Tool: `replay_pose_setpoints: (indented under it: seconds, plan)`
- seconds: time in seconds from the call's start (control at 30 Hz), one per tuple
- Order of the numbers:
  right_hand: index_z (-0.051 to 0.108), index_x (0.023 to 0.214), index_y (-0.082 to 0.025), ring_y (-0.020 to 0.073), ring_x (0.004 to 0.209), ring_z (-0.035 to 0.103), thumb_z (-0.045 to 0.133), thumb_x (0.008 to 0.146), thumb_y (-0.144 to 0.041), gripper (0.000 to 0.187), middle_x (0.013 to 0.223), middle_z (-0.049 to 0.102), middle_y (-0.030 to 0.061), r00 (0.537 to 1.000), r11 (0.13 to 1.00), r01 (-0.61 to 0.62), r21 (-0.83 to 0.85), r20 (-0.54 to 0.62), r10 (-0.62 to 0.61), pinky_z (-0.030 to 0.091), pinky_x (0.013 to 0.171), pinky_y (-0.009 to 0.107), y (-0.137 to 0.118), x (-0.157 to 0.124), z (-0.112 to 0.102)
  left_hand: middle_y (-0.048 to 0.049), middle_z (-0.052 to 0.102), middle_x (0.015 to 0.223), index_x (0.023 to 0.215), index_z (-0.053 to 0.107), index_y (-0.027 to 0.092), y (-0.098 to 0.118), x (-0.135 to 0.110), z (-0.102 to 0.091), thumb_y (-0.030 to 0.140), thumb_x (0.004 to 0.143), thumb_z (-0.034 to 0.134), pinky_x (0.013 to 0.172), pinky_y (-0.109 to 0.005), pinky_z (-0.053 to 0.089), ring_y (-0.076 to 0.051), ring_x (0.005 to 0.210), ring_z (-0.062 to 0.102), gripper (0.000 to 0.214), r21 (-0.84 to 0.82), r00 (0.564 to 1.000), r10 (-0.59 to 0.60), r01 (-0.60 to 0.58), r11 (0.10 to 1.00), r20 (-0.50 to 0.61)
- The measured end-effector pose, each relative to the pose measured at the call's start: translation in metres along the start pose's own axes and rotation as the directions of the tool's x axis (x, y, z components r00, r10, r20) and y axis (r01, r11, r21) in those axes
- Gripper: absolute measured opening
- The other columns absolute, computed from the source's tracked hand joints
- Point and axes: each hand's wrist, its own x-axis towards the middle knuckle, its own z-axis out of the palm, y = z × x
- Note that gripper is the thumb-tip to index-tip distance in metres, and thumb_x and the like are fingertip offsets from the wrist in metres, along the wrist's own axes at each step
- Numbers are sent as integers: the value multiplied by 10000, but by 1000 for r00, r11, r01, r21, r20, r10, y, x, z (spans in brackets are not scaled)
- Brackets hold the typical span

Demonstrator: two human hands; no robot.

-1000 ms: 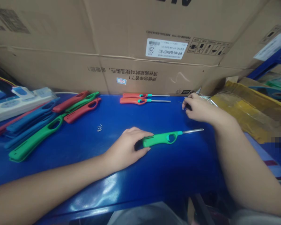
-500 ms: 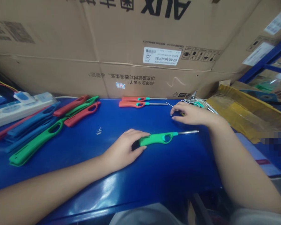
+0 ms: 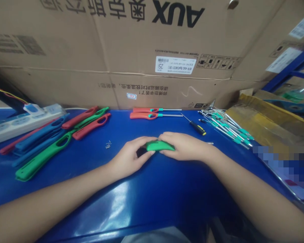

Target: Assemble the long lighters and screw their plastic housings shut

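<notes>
Off from beside the screwdriver (image 3: 199, 129) since half a second ago, the right hand (image 3: 181, 145) has swung inward onto the rod end of the green lighter (image 3: 159, 145); the left hand (image 3: 128, 153) stays at its butt end. Nearest, both hands hold that lighter over the blue tabletop (image 3: 142, 202): left thumb and fingers pinch narrowly, while the right curls closed, part of its grasp hidden. A metal rod tip (image 3: 210, 143) pokes out past the right hand, so the rod looks fitted; whether it is fastened cannot be told. With the green lighter as the dial's centre, loose metal bits (image 3: 108, 145), probably screws, lie at nine o'clock. Farther out, from nine to ten, lie green, blue and red handles (image 3: 40, 158) with no rods showing, seemingly still to be done. The screwdriver rests toward two; beyond it, between two and three, rods with teal parts (image 3: 230, 128) lie bunched, apparently unused. Between eleven and twelve, two red lighters (image 3: 142, 115) lie side by side, rods in place, apparently finished. Behind them, at twelve, stands a cardboard carton (image 3: 129, 40).
</notes>
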Motion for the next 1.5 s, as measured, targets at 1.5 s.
replay_pose_setpoints:
  seconds: [1.5]
  plan:
    - [568,1227,-246,170,724,641,610,951,-405,322,911,718,6,990,992,-111,61,-77,116,431,625,257,9,-6,-20,-100,772,1086,1197,730,152,5,16,-8,246,873,715,891,-343,572,-202,928,738,338,-754,883,-469,316,575,13]
